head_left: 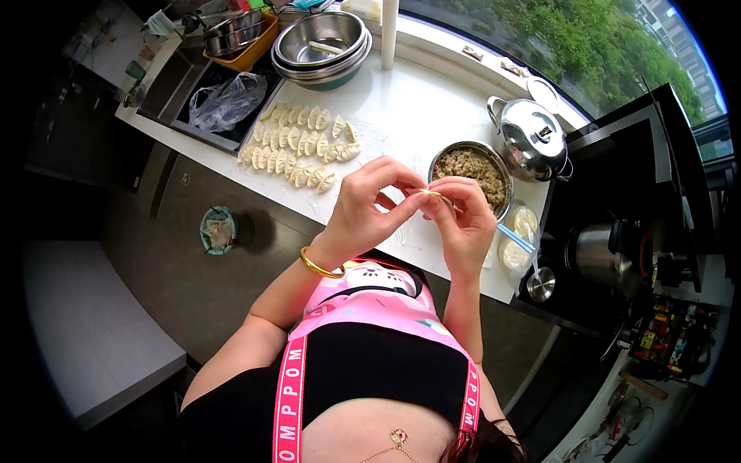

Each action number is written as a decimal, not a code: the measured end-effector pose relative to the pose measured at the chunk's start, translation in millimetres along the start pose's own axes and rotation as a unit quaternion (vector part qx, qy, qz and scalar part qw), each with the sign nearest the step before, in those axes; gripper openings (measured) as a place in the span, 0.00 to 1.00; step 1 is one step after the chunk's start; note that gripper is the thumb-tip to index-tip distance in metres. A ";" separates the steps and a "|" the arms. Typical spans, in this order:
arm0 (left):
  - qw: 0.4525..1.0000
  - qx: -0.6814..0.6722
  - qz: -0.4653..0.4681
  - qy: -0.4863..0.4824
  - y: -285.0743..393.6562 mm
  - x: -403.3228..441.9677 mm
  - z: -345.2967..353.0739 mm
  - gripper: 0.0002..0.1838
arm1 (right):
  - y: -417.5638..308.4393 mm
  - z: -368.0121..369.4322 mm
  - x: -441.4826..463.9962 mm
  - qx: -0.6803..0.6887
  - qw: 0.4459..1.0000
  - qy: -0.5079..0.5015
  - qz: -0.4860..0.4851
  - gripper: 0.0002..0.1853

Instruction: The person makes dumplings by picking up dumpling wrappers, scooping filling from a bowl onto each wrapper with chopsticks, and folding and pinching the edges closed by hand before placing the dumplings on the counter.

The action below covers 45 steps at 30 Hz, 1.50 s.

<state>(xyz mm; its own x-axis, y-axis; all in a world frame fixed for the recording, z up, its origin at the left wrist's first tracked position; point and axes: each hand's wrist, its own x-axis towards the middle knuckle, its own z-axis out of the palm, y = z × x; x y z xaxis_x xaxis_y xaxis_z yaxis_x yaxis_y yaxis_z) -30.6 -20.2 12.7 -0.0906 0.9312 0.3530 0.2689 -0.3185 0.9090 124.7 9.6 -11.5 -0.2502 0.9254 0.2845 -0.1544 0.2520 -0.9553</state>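
Note:
Both hands meet above the counter's front part, pinching a small pale dumpling (437, 194) between thumbs and fingers. My left hand (370, 204), with a gold bangle at its wrist, holds the dumpling's left end. My right hand (463, 220) grips its right side; much of the dumpling is hidden by the fingers. Behind my right hand is a metal bowl of minced filling (472, 171). Several folded dumplings (293, 143) lie in rows on the counter to the left. Blue chopsticks (515, 238) and a plastic-wrapped pale dough (515, 251) are at the right.
Stacked metal bowls (320, 46) stand at the back left, near a plastic bag (228, 102) by the sink. A lidded pot (530, 139) stands behind the filling bowl. The black stove (594, 208) is at the right. A bin (218, 230) is on the floor.

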 end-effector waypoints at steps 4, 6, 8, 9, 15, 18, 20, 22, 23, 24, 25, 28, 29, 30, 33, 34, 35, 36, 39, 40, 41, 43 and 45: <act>0.999 0.035 0.030 -0.002 -3.6 -0.9 0.8 0.05 | -4.0 2.2 -1.4 0.014 1.000 0.015 0.008 0.05; 0.998 0.047 0.049 0.006 -3.5 -1.8 2.7 0.05 | -4.0 2.0 -2.1 0.007 1.000 0.016 0.003 0.05; 0.994 0.076 0.082 0.015 -2.0 -2.1 5.5 0.03 | -4.3 1.9 -2.1 0.001 1.000 0.015 0.001 0.05; 0.994 0.076 0.081 0.014 -2.0 -2.8 6.7 0.03 | -4.4 1.8 -2.4 -0.006 1.000 0.013 -0.001 0.05; 0.991 0.094 0.093 0.024 -4.5 -5.1 10.0 0.06 | -2.8 0.4 -4.8 0.013 1.000 0.025 0.004 0.05; 0.999 0.009 0.032 0.026 -1.5 -5.5 7.6 0.06 | -5.3 -0.4 -4.4 0.064 0.997 0.039 0.031 0.05; 1.000 -0.006 0.022 -0.007 -5.4 -4.9 1.9 0.06 | -5.6 -0.6 -4.9 0.067 0.996 0.042 0.032 0.05; 1.000 -0.010 0.013 -0.012 -5.3 -5.6 0.4 0.06 | -5.8 0.3 -5.7 0.070 0.996 0.042 0.035 0.05; 1.000 -0.013 0.005 -0.019 -4.8 -6.0 -0.5 0.05 | -6.1 1.2 -6.2 0.069 0.996 0.045 0.032 0.05; 1.000 -0.013 0.005 -0.018 -4.1 -6.5 -0.7 0.05 | -6.2 1.7 -6.5 0.068 0.996 0.048 0.030 0.05; 1.000 -0.020 -0.007 -0.012 -3.0 -6.7 -0.3 0.05 | -5.9 1.8 -6.6 0.068 0.996 0.047 0.030 0.05; 0.999 -0.038 -0.022 0.001 0.6 -6.4 1.6 0.04 | -3.7 0.3 -7.1 0.016 0.999 0.034 -0.017 0.06; 0.998 -0.049 -0.025 0.006 1.3 -6.5 1.7 0.04 | -3.1 -1.3 -7.0 -0.022 0.999 0.025 -0.034 0.08; 0.998 -0.049 -0.025 0.006 1.3 -6.7 1.3 0.04 | -2.8 -2.4 -7.0 -0.061 0.997 0.015 -0.050 0.09; 1.000 -0.031 0.004 -0.002 2.1 -7.5 0.9 0.04 | -6.9 -2.2 -6.4 -0.075 0.996 0.017 -0.039 0.10; 1.000 -0.018 0.013 0.004 3.1 -8.2 1.8 0.04 | -7.9 -1.2 -6.1 -0.075 0.996 0.018 -0.040 0.10; 1.000 -0.006 0.022 0.011 3.8 -8.6 2.3 0.04 | -8.8 0.5 -5.8 -0.049 0.998 0.032 -0.022 0.10; 1.000 -0.006 0.022 0.010 3.4 -9.0 1.7 0.04 | -10.0 2.2 -5.5 -0.023 0.999 0.046 -0.004 0.10; 0.997 0.042 0.062 -0.010 4.5 -10.4 0.3 0.07 | -16.5 6.0 -4.2 -0.017 0.998 0.054 0.012 0.08; 0.998 0.036 0.053 -0.005 8.1 -11.0 0.5 0.10 | -14.7 4.7 -4.1 -0.017 0.998 0.055 0.012 0.08; 0.999 0.030 0.044 -0.001 10.2 -11.4 0.7 0.13 | -11.3 1.8 -3.9 -0.063 0.997 0.038 -0.011 0.08; 0.999 0.027 0.045 -0.003 8.9 -12.5 0.4 0.16 | -8.8 -2.6 -3.8 -0.109 0.993 0.021 -0.034 0.08; 0.999 0.025 0.046 -0.006 8.2 -13.0 -0.2 0.18 | -8.4 -4.8 -4.0 -0.132 0.991 -0.015 -0.031 0.06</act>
<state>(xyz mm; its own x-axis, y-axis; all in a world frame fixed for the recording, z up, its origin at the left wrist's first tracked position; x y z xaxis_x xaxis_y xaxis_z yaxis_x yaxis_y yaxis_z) -27.4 -35.0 15.6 -0.0524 0.9002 0.4323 0.3239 -0.3942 0.8601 131.7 5.1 -5.0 -0.2775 0.8976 0.3425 0.0834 0.3777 -0.9222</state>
